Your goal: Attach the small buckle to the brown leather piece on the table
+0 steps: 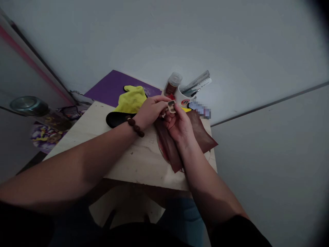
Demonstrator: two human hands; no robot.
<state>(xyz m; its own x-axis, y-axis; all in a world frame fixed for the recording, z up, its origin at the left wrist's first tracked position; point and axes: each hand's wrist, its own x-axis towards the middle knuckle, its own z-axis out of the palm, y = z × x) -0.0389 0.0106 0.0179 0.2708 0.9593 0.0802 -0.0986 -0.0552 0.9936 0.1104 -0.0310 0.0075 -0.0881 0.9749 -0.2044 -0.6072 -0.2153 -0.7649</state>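
Observation:
My left hand (150, 111), with a dark bead bracelet (135, 126) at the wrist, pinches a small pale ring-shaped piece (171, 106). My right hand (178, 124) grips the same piece from below, fingers curled. Both hands hover over a brown leather sheet (203, 135) lying on a small pale wooden board (128, 161). What the pale piece is exactly I cannot make out.
A yellow cloth (131, 99) and a black oval object (115, 119) lie at the board's far left. A white mug (183, 97) holding rulers and pens (197, 83) stands behind, beside a small brown bottle (172, 84). A purple mat (113, 87) lies on the floor by the wall.

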